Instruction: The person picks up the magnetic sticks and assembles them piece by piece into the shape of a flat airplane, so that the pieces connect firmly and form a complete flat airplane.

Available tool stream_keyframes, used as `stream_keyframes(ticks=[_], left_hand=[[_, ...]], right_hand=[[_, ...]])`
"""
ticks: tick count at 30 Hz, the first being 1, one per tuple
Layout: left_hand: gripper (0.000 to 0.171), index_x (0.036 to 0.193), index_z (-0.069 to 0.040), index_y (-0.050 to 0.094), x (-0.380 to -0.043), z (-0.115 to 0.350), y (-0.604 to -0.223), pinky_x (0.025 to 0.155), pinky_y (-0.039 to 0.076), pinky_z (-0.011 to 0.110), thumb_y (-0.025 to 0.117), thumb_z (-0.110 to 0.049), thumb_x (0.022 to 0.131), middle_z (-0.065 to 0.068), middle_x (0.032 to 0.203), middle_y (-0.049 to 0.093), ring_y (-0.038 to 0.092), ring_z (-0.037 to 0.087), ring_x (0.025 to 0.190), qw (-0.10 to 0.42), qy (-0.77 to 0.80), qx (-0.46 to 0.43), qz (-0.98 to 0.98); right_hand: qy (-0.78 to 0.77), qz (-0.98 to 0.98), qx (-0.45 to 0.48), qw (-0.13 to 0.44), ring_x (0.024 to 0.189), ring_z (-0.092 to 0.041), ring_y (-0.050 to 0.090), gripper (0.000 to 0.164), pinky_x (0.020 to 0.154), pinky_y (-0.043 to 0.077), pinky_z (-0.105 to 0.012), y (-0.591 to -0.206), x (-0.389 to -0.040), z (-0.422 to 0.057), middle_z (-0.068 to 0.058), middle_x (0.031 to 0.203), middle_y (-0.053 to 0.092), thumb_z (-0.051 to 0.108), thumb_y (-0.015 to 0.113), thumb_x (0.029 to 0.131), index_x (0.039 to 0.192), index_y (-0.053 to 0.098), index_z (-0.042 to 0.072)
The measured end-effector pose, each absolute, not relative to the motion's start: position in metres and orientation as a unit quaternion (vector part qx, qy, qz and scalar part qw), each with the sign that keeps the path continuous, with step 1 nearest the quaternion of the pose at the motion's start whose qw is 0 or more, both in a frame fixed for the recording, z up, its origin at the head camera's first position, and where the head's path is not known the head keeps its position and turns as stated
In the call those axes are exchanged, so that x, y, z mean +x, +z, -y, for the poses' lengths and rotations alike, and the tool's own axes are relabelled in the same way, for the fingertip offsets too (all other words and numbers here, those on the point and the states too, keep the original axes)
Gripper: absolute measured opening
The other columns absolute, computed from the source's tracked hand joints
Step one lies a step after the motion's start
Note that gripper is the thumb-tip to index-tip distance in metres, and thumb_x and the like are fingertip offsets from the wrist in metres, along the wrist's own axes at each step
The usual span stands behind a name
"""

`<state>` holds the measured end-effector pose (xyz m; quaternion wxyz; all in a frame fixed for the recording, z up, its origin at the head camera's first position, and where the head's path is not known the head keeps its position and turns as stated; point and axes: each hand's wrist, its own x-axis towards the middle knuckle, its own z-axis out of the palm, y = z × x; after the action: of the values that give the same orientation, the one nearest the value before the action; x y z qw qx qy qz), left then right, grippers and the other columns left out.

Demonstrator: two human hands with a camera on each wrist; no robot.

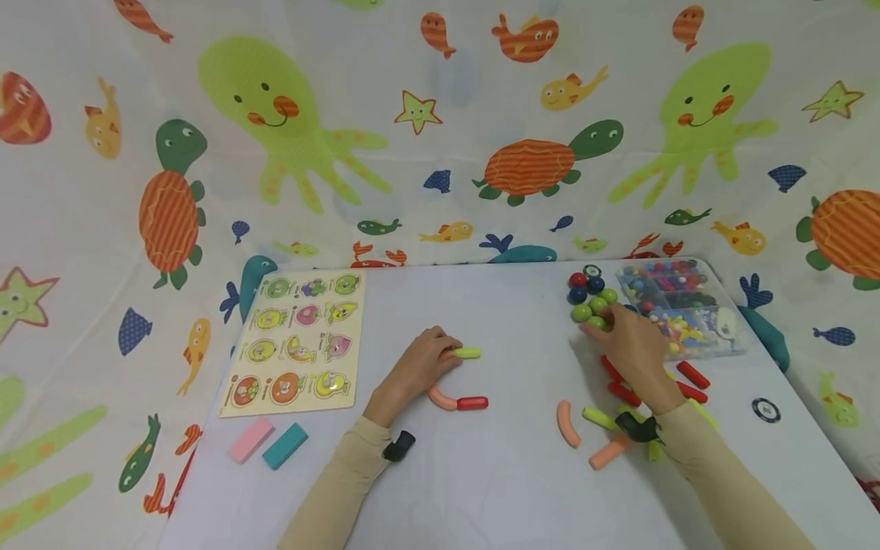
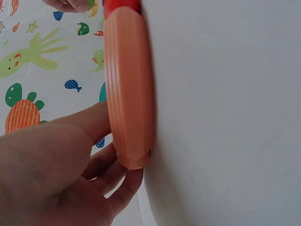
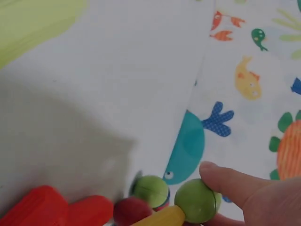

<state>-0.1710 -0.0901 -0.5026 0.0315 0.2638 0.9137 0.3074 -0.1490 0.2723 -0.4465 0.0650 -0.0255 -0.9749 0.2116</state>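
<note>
My left hand (image 1: 428, 357) grips an orange curved stick (image 2: 129, 89) at the table, thumb on one side and fingers curled at its lower end. In the head view, a red stick (image 1: 472, 402) joins the curve's near end, and a lime-green stick (image 1: 467, 353) lies at my fingertips. My right hand (image 1: 629, 347) pinches a green ball (image 3: 197, 201) between thumb and fingers, beside a cluster of green balls (image 1: 581, 312), with dark blue balls (image 1: 577, 295) and a red ball (image 1: 578, 280) behind. A yellow stick (image 3: 164, 217) overlaps the pinched ball in the right wrist view.
A divided clear box (image 1: 736, 336) of beads stands at the back right. Loose red sticks (image 1: 693, 374), an orange curve (image 1: 567, 424) and lime sticks (image 1: 600, 418) lie around the right forearm. A fruit puzzle board (image 1: 296, 351), pink block (image 1: 250, 440) and teal block (image 1: 285, 446) lie left.
</note>
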Motion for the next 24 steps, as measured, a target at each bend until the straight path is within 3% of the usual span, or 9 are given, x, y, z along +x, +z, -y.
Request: stream_keyframes(ticks=[4, 8, 13, 24], left_hand=[[0.026, 0.115, -0.007, 0.074, -0.171, 0.091, -0.503, 0.079, 0.047, 0.032, 0.076, -0.017, 0.091, 0.008, 0.103, 0.065, 0.057, 0.019, 0.092, 0.029, 0.313, 0.268, -0.911], [0.026, 0.116, -0.007, 0.074, -0.171, 0.092, -0.503, 0.079, 0.049, 0.031, 0.075, -0.017, 0.092, 0.008, 0.104, 0.065, 0.058, 0.018, 0.093, 0.028, 0.310, 0.268, -0.912], [0.025, 0.115, -0.008, 0.075, -0.171, 0.092, -0.502, 0.079, 0.049, 0.032, 0.076, -0.017, 0.092, 0.007, 0.104, 0.066, 0.058, 0.018, 0.093, 0.029, 0.312, 0.263, -0.912], [0.025, 0.116, -0.008, 0.075, -0.172, 0.092, -0.503, 0.081, 0.049, 0.031, 0.075, -0.019, 0.093, 0.007, 0.105, 0.066, 0.058, 0.017, 0.094, 0.041, 0.313, 0.258, -0.913]], right_hand=[[0.210, 0.976, -0.023, 0.062, 0.066, -0.026, 0.055, 0.039, 0.054, 0.040, -0.034, -0.450, -0.153, -0.268, -0.019, 0.088, 0.068, 0.032, 0.076, 0.091, 0.107, 0.066, -0.002], [0.214, 0.975, -0.026, 0.048, 0.078, -0.033, 0.060, 0.039, 0.066, 0.050, -0.045, -0.457, -0.155, -0.267, -0.025, 0.098, 0.067, 0.025, 0.074, 0.093, 0.114, 0.063, -0.006], [0.231, 0.971, -0.020, 0.050, 0.090, -0.040, 0.060, 0.038, 0.080, 0.050, -0.055, -0.462, -0.153, -0.268, -0.029, 0.103, 0.064, 0.018, 0.073, 0.093, 0.116, 0.061, -0.010], [0.277, 0.960, -0.033, 0.024, 0.082, -0.030, 0.055, 0.040, 0.072, 0.046, -0.039, -0.474, -0.148, -0.274, -0.024, 0.100, 0.063, 0.023, 0.065, 0.099, 0.120, 0.057, -0.010]])
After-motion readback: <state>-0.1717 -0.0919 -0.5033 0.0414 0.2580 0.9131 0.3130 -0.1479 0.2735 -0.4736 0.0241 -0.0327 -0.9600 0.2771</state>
